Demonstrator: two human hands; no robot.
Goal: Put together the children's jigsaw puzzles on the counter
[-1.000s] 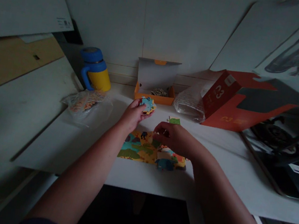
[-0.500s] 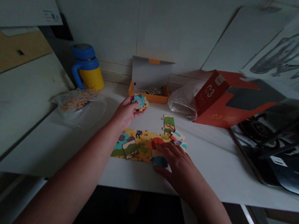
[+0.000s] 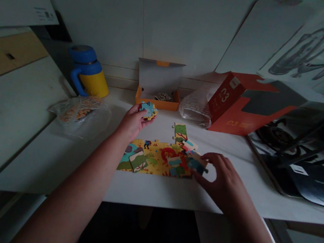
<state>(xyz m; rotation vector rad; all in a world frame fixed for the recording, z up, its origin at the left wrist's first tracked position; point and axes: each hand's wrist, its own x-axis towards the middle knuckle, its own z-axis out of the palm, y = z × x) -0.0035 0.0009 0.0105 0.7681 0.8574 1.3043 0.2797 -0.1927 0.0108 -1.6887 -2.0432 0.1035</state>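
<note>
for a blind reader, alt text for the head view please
A person's right hand holds a blue puzzle piece at the right end of a puzzle on a white table. The left hand holds more pieces near an open orange box.

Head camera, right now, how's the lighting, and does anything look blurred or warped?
Head view: dim overall, darkest below the table; head view: the blue puzzle piece in the right hand looks smeared; head view: wide-angle distortion seems to stretch the red box.
</note>
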